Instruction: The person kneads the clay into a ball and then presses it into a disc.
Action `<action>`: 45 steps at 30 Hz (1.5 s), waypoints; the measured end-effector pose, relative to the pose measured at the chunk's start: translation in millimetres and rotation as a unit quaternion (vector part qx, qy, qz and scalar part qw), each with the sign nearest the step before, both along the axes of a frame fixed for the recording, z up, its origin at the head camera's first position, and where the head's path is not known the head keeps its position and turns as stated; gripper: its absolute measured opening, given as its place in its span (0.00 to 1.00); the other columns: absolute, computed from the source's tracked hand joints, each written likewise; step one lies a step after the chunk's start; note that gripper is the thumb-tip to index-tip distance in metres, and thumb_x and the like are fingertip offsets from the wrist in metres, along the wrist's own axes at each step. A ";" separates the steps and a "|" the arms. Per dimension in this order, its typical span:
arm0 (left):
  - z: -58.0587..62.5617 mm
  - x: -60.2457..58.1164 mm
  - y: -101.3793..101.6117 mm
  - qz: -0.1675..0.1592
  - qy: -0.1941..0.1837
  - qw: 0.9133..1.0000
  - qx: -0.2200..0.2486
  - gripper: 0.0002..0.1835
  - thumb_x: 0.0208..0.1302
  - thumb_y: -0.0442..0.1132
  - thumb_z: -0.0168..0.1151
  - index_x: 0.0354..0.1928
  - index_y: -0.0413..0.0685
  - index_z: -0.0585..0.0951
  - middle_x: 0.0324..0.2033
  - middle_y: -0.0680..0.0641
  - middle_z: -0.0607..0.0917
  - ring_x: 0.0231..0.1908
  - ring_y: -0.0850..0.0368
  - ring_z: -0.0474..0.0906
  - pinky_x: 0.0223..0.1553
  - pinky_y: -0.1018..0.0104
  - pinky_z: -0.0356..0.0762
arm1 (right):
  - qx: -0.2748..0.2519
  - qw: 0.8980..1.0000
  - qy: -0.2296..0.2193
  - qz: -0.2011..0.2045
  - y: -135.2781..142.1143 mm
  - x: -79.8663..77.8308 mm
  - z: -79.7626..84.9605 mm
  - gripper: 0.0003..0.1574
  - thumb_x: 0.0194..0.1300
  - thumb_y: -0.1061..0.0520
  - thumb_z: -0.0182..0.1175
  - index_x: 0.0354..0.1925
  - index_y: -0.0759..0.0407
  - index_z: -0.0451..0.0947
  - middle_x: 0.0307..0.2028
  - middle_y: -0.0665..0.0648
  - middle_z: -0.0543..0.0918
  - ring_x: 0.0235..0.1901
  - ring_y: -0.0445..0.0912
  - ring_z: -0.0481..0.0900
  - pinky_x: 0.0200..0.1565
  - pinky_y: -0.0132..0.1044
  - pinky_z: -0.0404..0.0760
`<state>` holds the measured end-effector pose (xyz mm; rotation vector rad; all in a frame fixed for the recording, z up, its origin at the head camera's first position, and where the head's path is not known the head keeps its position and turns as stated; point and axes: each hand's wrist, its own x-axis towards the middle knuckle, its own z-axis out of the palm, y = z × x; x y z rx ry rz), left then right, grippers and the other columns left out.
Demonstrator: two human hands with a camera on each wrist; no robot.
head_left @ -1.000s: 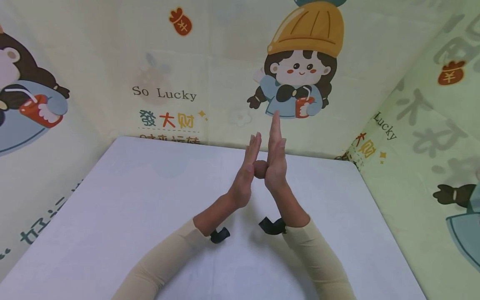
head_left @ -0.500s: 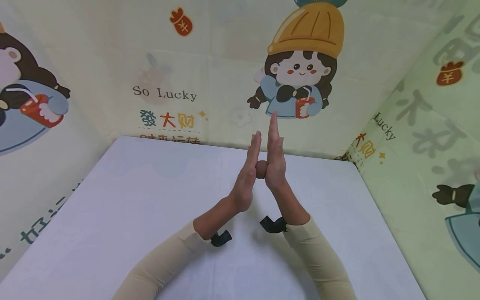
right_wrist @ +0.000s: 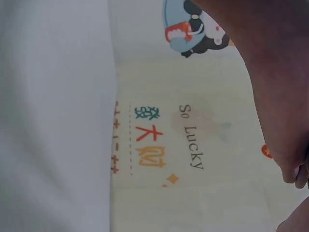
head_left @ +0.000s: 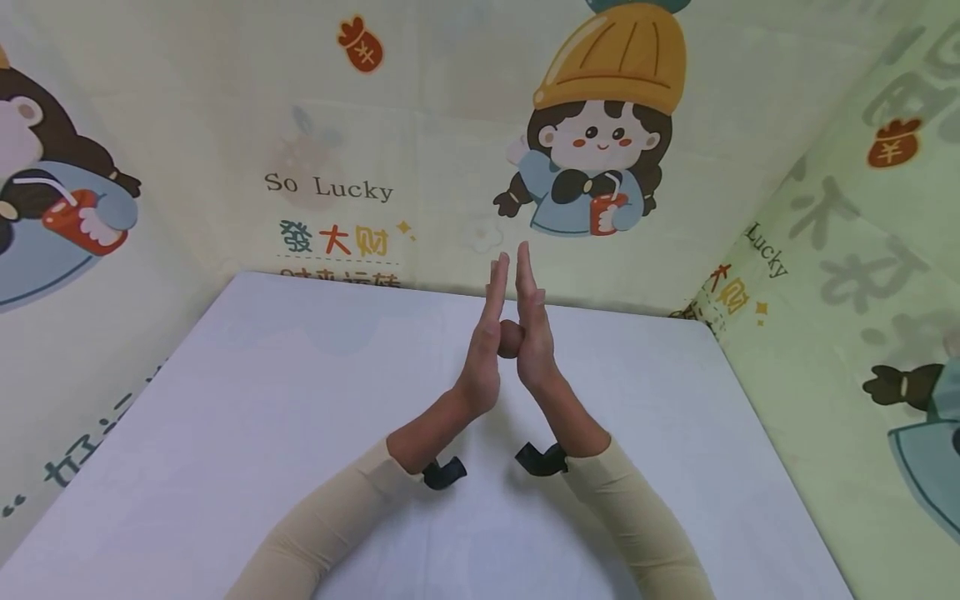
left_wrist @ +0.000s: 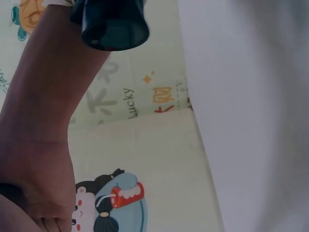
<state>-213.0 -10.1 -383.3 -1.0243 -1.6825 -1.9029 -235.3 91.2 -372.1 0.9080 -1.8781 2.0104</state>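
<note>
A small round brown ball sits between my two palms, raised above the table. Its material is too small to make out. My left hand presses on it from the left, fingers straight and pointing up and away. From the right, the palm of my right hand touches it, also with straight fingers. The fingertips of the two hands stand slightly apart. In the left wrist view, part of a dark round shape shows between the hands at the lower left edge. The right wrist view catches the hands only at its right edge.
Below the hands lies a white-covered table. Patterned cloth with cartoon figures and lettering hangs behind it and on both sides. Black wrist devices jut out below the sleeve cuffs.
The right hand has shifted left and a little toward me, and its fingertips sit lower. The ball has moved slightly left between the palms. The left fingertips have tilted left and up.
</note>
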 end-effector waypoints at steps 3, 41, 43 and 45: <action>0.5 -1.8 -1.2 -0.010 -0.026 0.999 0.019 0.35 0.81 0.47 0.20 0.85 0.41 0.42 0.85 0.49 0.42 0.76 0.60 0.48 0.64 0.62 0.58 | 0.000 1.000 0.003 0.003 -2.8 1.1 -1.4 0.51 0.81 0.27 0.28 0.86 0.52 0.36 0.85 0.50 0.38 0.75 0.46 0.58 0.69 0.46 0.56; 3.4 -36.6 -16.7 0.040 -0.099 0.993 0.042 0.37 0.78 0.47 0.24 0.85 0.47 0.40 0.85 0.50 0.37 0.81 0.64 0.28 0.78 0.48 0.27 | 0.057 0.997 0.060 0.002 -20.2 24.4 -14.6 0.50 0.83 0.29 0.22 0.85 0.59 0.36 0.85 0.51 0.35 0.82 0.48 0.40 0.78 0.53 0.40; 0.9 -39.4 -17.0 0.041 -0.092 0.994 0.039 0.38 0.77 0.49 0.25 0.85 0.47 0.40 0.85 0.50 0.37 0.81 0.63 0.27 0.78 0.46 0.26 | 0.056 0.996 0.062 0.003 -19.8 25.0 -14.8 0.50 0.83 0.29 0.22 0.85 0.58 0.36 0.85 0.51 0.35 0.80 0.48 0.46 0.77 0.53 0.44; -1.3 -41.2 -17.0 0.044 -0.085 0.995 0.032 0.38 0.77 0.50 0.26 0.85 0.46 0.39 0.85 0.50 0.37 0.81 0.62 0.27 0.77 0.44 0.25 | 0.056 0.996 0.068 0.002 -19.4 25.4 -15.0 0.50 0.83 0.29 0.22 0.85 0.59 0.36 0.85 0.52 0.35 0.79 0.48 0.47 0.76 0.53 0.46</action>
